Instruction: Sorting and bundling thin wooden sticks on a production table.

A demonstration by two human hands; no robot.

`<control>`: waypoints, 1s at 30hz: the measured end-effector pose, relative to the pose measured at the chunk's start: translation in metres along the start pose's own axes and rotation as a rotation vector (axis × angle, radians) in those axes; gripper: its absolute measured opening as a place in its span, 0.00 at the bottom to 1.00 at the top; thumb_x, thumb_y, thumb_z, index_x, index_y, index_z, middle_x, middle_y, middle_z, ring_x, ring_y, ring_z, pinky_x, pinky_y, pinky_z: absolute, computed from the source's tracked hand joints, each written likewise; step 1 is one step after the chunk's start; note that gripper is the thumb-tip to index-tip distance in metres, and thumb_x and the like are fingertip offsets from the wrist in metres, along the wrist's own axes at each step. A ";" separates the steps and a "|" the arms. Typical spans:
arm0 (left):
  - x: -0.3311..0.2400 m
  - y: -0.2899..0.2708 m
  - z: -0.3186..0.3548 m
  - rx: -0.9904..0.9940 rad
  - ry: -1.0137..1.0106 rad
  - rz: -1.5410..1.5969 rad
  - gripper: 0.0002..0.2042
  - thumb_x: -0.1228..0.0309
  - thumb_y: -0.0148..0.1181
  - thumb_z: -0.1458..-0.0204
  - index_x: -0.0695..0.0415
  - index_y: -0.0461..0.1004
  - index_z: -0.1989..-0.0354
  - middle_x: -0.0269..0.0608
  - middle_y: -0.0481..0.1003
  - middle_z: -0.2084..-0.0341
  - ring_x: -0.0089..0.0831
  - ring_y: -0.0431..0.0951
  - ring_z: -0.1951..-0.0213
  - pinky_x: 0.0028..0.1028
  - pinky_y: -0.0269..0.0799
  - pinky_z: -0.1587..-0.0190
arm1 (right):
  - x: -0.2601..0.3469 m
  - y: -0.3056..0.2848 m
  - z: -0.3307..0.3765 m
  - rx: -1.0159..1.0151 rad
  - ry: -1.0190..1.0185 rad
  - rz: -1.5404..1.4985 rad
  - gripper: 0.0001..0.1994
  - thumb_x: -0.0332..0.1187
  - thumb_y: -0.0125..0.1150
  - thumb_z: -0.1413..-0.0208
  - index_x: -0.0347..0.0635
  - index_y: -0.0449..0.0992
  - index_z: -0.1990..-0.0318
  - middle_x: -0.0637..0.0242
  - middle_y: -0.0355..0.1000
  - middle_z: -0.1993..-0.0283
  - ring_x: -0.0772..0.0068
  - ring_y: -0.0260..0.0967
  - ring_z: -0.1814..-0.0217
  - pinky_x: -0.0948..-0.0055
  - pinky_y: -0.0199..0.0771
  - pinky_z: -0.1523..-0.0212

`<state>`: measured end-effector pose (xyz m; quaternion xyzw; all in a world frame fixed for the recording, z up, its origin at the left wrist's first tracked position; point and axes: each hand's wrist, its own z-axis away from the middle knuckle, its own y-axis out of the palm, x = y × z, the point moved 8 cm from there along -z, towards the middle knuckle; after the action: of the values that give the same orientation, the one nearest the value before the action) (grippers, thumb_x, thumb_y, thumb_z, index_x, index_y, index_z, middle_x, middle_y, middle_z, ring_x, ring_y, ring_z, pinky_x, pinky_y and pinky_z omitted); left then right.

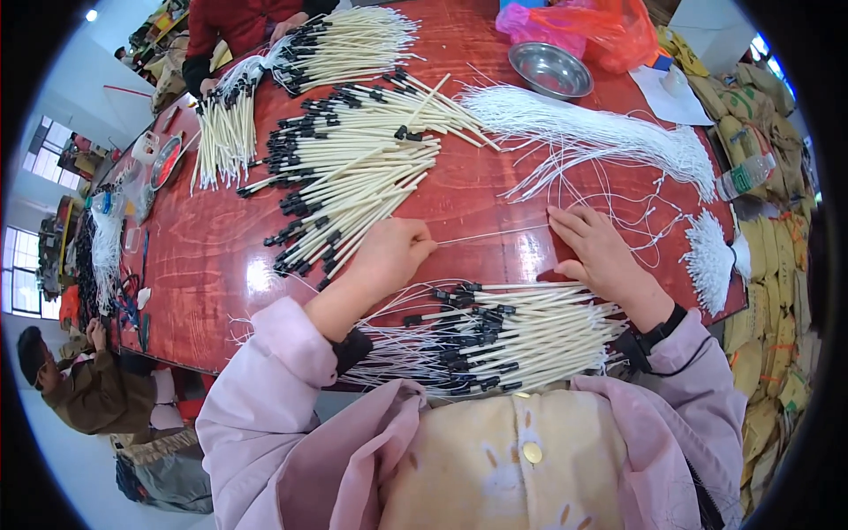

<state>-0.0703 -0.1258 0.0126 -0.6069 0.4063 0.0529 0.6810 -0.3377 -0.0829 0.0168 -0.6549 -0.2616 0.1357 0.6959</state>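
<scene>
A thin white cord (495, 235) runs almost straight across the table between my hands. My left hand (389, 252) is closed in a pinch on its left end. My right hand (601, 252) lies at the other end, fingers stretched out and thumb apart, fingertips touching or beside the cord. Just below the hands, near my body, lies a bundle of cream-coloured sticks with black clips (530, 340) and white strings trailing left. A larger pile of similar sticks (362, 150) spreads beyond my left hand. Past my right hand stretches a long bunch of loose white cords (601, 132).
The red table (203, 265) also bears a metal bowl (550, 71), pink and orange plastic bags (609, 35) and a tied white cord bundle (709, 261). A plastic bottle (746, 177) and stacked sacks (768, 309) line the right side. Co-workers sit at the far edge and left.
</scene>
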 end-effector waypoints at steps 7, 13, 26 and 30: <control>0.056 -0.025 0.031 0.125 -0.365 -0.064 0.12 0.65 0.66 0.49 0.61 0.77 0.76 0.52 0.78 0.78 0.49 0.79 0.73 0.43 0.73 0.67 | -0.005 0.002 0.003 -0.050 -0.017 -0.048 0.36 0.53 0.58 0.43 0.32 0.69 0.35 0.59 0.63 0.28 0.49 0.58 0.31 0.53 0.59 0.30; 0.027 -0.072 -0.054 -0.075 -0.135 -0.372 0.14 0.60 0.66 0.49 0.60 0.77 0.74 0.53 0.79 0.75 0.51 0.80 0.66 0.46 0.74 0.62 | -0.007 0.004 0.003 -0.061 -0.020 -0.072 0.37 0.55 0.57 0.42 0.31 0.70 0.37 0.58 0.63 0.29 0.48 0.58 0.32 0.53 0.60 0.31; 0.045 -0.051 -0.214 -0.238 -0.123 -0.552 0.07 0.71 0.55 0.43 0.58 0.78 0.61 0.55 0.81 0.64 0.51 0.82 0.56 0.47 0.78 0.55 | -0.008 0.005 0.001 -0.130 -0.030 -0.169 0.33 0.51 0.61 0.43 0.31 0.72 0.40 0.56 0.67 0.32 0.48 0.63 0.39 0.54 0.63 0.35; 0.010 -0.089 -0.153 -0.402 0.208 -0.422 0.10 0.72 0.55 0.43 0.60 0.81 0.59 0.55 0.81 0.63 0.51 0.82 0.58 0.45 0.77 0.55 | -0.006 0.004 -0.001 -0.155 -0.055 -0.167 0.32 0.49 0.62 0.43 0.31 0.72 0.40 0.55 0.68 0.33 0.48 0.63 0.39 0.55 0.63 0.36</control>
<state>-0.0878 -0.2858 0.0868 -0.8026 0.3203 -0.0725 0.4980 -0.3416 -0.0869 0.0121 -0.6787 -0.3440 0.0743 0.6446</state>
